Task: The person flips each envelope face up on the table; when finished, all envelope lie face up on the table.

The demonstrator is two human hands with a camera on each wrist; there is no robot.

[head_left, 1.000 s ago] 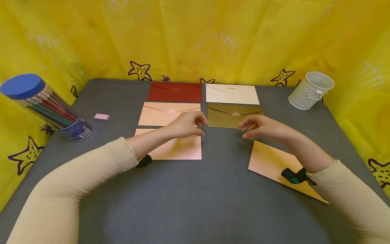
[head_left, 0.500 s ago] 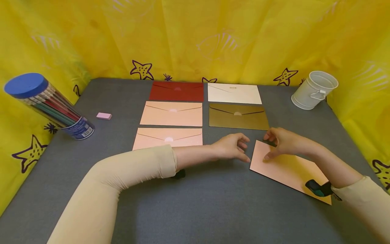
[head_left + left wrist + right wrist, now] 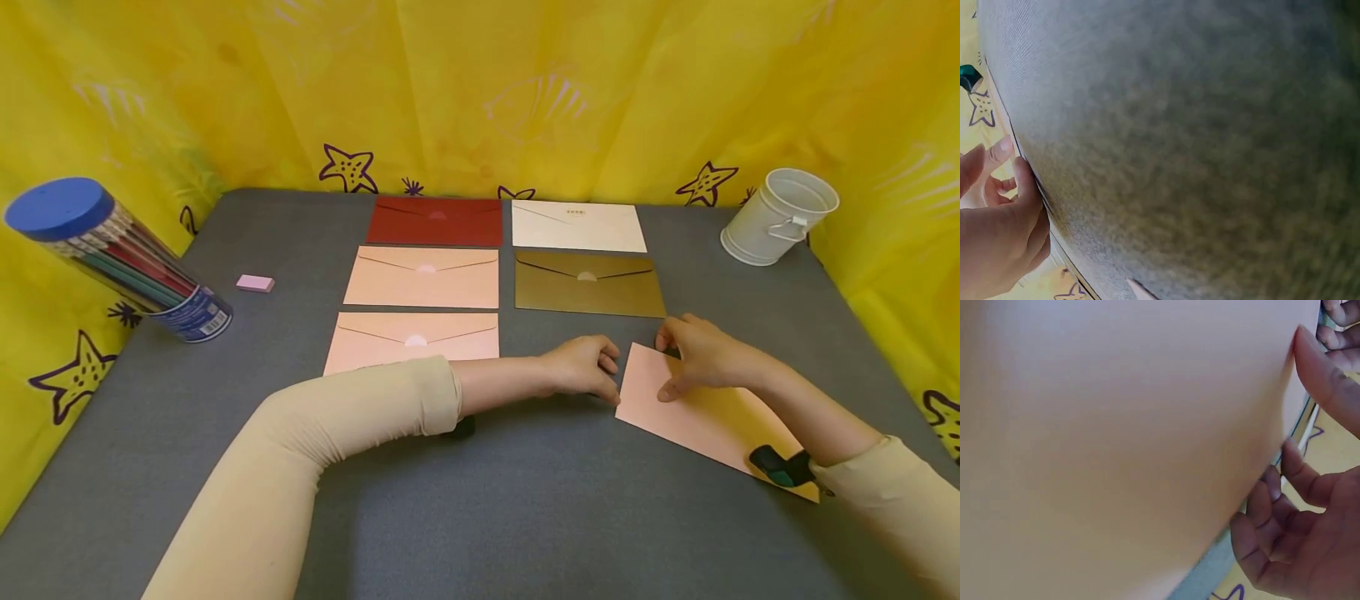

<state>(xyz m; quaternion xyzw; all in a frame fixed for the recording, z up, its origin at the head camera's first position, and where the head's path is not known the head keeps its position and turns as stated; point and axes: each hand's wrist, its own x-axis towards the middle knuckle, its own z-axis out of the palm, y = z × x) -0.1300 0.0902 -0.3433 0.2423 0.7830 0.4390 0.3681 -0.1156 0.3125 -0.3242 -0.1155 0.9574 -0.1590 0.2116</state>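
In the head view, a pink envelope (image 3: 701, 417) lies slantwise at the right, its plain side up. My right hand (image 3: 708, 354) is over its far part. The right thumb (image 3: 1319, 375) rests on the paper, and the curled fingers are at the far edge, with a wide gap from the thumb. Beside the envelope's left end is my left hand (image 3: 581, 367), fingers loosely bent, thumb tip at or near the corner; contact is unclear. A gold envelope (image 3: 585, 292) lies beyond the hands. A pale pink envelope (image 3: 450, 342), partly hidden by the left sleeve, lies leftward.
Peach (image 3: 420, 292), red (image 3: 435, 229) and white (image 3: 577, 237) envelopes lie in rows on the grey table (image 3: 480, 517). A pencil tub (image 3: 142, 267) and an eraser (image 3: 255, 284) stand left, a white metal bucket (image 3: 780, 217) back right. Yellow cloth (image 3: 450, 92) encloses the table.
Both hands have moved right and nearer, from above the peach and gold envelopes to the slanted pink envelope. Since half a second ago they have shifted only slightly. The envelopes stay in place.
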